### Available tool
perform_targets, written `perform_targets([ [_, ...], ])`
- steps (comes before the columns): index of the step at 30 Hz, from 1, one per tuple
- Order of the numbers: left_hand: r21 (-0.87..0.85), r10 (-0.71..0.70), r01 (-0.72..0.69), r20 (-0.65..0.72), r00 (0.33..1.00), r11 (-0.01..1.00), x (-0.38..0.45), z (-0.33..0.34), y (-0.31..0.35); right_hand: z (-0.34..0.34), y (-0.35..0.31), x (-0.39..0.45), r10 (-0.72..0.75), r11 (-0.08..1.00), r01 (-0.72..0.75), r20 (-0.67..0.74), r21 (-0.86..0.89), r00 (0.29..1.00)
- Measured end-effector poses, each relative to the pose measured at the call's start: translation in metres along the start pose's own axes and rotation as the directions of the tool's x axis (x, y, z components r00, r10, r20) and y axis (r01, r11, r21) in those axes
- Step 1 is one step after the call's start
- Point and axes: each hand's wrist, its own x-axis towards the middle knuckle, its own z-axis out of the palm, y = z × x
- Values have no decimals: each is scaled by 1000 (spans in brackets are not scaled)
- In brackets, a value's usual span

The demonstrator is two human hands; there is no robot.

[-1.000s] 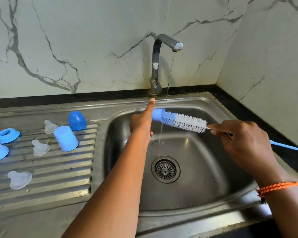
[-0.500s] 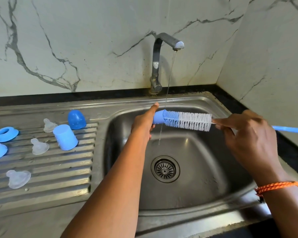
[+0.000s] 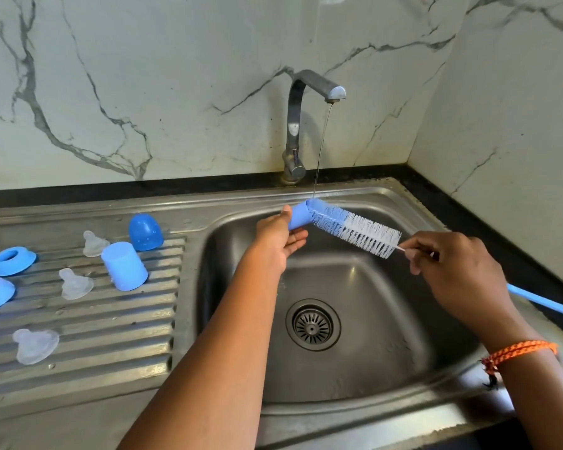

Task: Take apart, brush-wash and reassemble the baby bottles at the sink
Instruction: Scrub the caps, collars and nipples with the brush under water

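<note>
The brush-wash step is in hand; a small blue bottle (image 3: 299, 216) is held over the sink (image 3: 355, 381) by the left hand (image 3: 278, 237), fingers curled round it; the brush (image 3: 355, 230) is pinched at its wire stem by the right hand (image 3: 449, 271), its tip just inside the mouth beneath the stream; a deeper push, then rinsing, is judged to be called for next.

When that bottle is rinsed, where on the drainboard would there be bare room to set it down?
The drainboard is bare along its near edge and right side, between the clear teat and the sink basin. Its far left is crowded: two blue rings, teats, a bottle and a cap.
</note>
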Motion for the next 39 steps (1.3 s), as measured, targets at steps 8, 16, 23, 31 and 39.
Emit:
perform_targets([
  [8, 93, 85, -102, 169, 982, 990, -2, 4, 1, 1, 1, 0, 19, 1000, -19, -37, -18, 999],
  [16, 28, 92, -101, 218, 972, 994, -5, 0, 6, 3, -2, 2, -13, 998, 15, -34, 66, 999],
  [23, -82, 58, -62, -45, 997, 995, 5, -8, 6, -2, -3, 0, -11, 999, 16, -95, 45, 995],
  [31, 197, 63, -65, 16, 998, 978, 0, -3, -1, -1, -8, -4, -63, 998, 61, -98, -32, 993],
  [39, 284, 140, -72, -226, 964, 956, 2, -16, 0, -5, -9, -5, -134, 991, 136, -121, 12, 984],
])
